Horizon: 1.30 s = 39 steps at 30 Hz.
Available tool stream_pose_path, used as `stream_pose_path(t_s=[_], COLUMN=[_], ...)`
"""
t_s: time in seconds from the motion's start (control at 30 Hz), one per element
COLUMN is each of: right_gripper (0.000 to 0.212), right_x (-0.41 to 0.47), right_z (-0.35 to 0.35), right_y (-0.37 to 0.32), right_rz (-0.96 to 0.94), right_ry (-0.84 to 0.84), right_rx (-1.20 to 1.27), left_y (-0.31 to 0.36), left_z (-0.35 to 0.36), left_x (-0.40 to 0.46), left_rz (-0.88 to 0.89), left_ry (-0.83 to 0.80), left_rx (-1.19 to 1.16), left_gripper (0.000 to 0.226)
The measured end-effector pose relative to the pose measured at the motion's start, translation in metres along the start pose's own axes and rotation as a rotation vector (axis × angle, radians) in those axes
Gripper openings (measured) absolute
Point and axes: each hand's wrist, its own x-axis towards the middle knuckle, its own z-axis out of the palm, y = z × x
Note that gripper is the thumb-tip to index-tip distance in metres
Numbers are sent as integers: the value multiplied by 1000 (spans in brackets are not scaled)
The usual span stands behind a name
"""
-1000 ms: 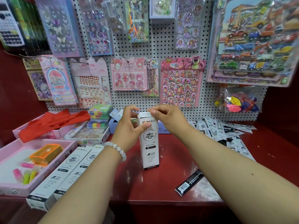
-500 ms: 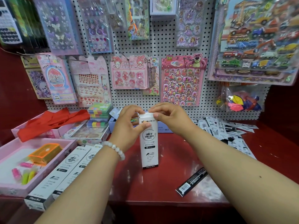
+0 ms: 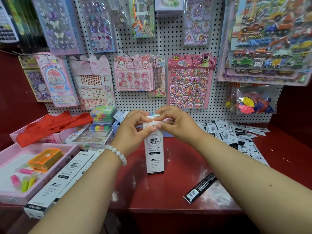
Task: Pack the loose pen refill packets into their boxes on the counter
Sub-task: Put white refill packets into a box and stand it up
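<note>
A tall white refill box (image 3: 154, 154) stands upright on the red counter (image 3: 168, 196) in the middle. My left hand (image 3: 133, 130) grips its upper left side, thumb on the front. My right hand (image 3: 175, 125) pinches the top flap from the right. Both sets of fingertips meet over the box top, which they hide. One black refill packet (image 3: 200, 187) lies flat to the right of the box. A heap of several black-and-white refill packets (image 3: 236, 135) is spread at the back right. Two more white boxes (image 3: 62, 179) lie flat at the front left.
A pink tray (image 3: 10, 195) with an orange case and highlighters sits at far left, another pink tray with red cloth (image 3: 50, 127) behind it. Stacked coloured cases (image 3: 102, 119) stand left of the hands. A pegboard (image 3: 163, 53) hung with sticker sheets backs the counter.
Both hands stay on the top of the upright box; the fingers have drawn closer together over the flap. The box has kept its place on the counter.
</note>
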Motion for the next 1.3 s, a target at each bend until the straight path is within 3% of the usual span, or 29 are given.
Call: stream_pose_path(t_s=[0.13, 0.27, 0.4, 0.53, 0.63, 0.73, 0.83, 0.9, 1.03, 1.13, 1.3], right_gripper=[16, 43, 74, 90, 84, 59, 46, 47, 70, 78, 31], right_x=[-4, -16, -24, -35, -39, -43, -49, -56, -66, -68, -81], right_z=[5, 12, 18, 24, 27, 23, 19, 19, 20, 19, 24], right_y=[-3, -3, 7, 20, 30, 37, 36, 37, 36, 38, 39], right_rz=[24, 86, 155, 242, 349, 440, 509, 512, 406, 472, 607], right_ry=[10, -47, -57, -100, -162, -168, -176, -201, -322, -290, -256], right_rx=[17, 82, 28, 116, 89, 183, 282, 350, 330, 307, 264], left_y=[1, 0, -21, -44, -37, -25, -24, -25, -24, -23, -21], left_z=[6, 8, 17, 27, 29, 29, 25, 23, 24, 26, 28], left_x=[-17, -25, -42, -61, -53, -43, -40, -40, -46, -48, -44], left_rz=[-106, -96, -238, -372, -441, -604, -763, -796, -836, -833, -800], left_ry=[-37, -3, -89, -188, -130, -61, -64, -69, -103, -104, 19], left_rx=[-43, 53, 16, -27, -126, -391, -451, -467, -522, -548, -602], left_gripper=[43, 51, 95, 73, 53, 33, 27, 25, 19, 18, 24])
